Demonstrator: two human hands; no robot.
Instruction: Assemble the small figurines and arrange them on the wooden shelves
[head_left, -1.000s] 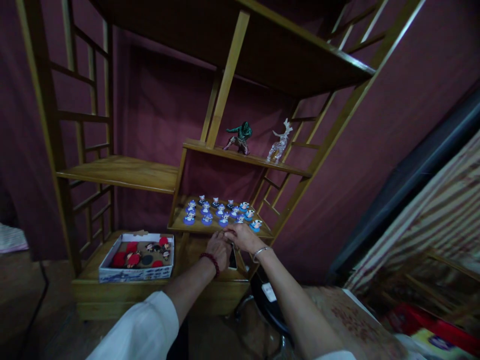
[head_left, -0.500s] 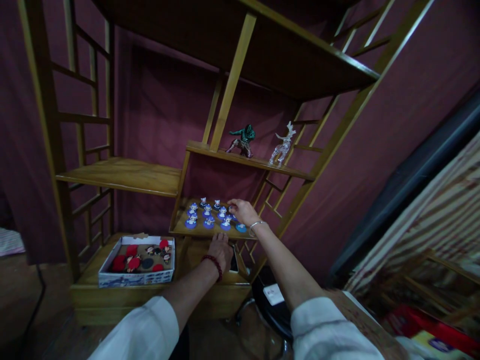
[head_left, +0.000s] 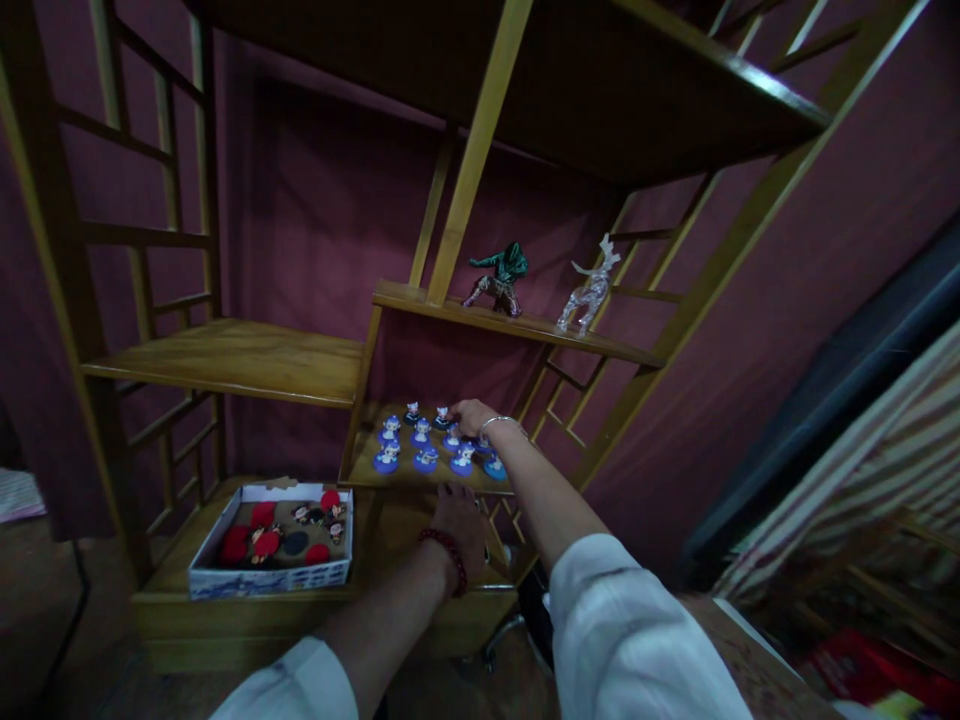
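My right hand reaches deep onto a low wooden shelf, fingers down among several small figurines on blue bases. Its grip is hidden, so I cannot tell whether it holds one. A silver bangle circles that wrist. My left hand, with a red bead bracelet, rests palm down on the wooden ledge just below that shelf, a dark flat object partly under it.
A white box with red-based figurines sits on the bottom ledge to the left. A green figure and a clear glass deer stand on the shelf above. A bare wooden shelf lies left. Striped fabric is at right.
My right hand has moved from the front edge of the figurine shelf toward its back row. The left hand stayed on the ledge. The view has shifted closer.
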